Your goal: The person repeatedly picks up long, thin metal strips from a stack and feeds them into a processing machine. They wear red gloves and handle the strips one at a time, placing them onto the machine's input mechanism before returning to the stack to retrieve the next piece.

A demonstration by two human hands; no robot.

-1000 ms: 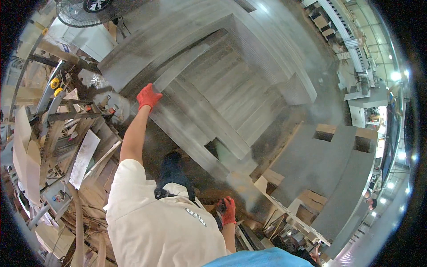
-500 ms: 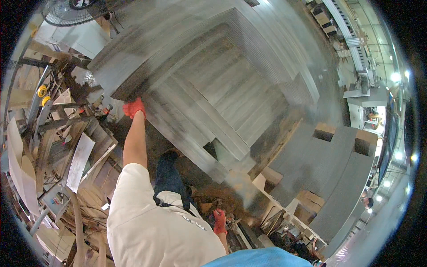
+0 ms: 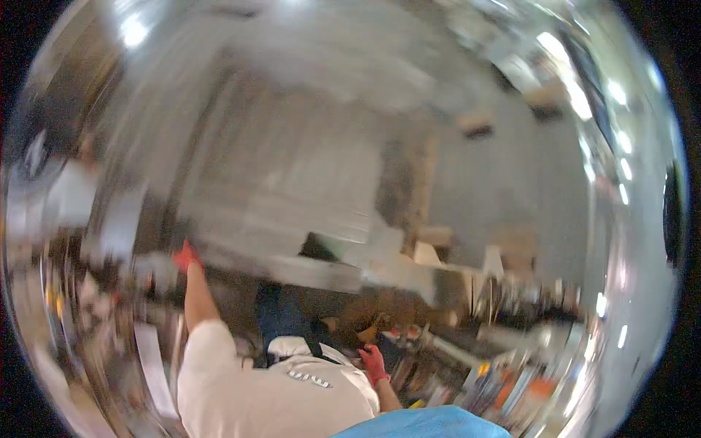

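1. Holds the red-gloved right hand (image 3: 374, 363) low beside the pale shirt (image 3: 263, 398), seemingly loosely curled; cannot tell if pinching anything
2. Reaches with the red-gloved left hand (image 3: 188, 257) to the near-left corner of the grey boards (image 3: 292, 157); cannot tell spread from pinching, or touching from apart
3. Seems mid-reach at that corner; calls next for a settled hold there
4. See, right of the boards, a grey panel (image 3: 482, 175)

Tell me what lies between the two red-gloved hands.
In the head view, dark trousers and part of the pale shirt show between left hand and right hand; blur hides finer detail.
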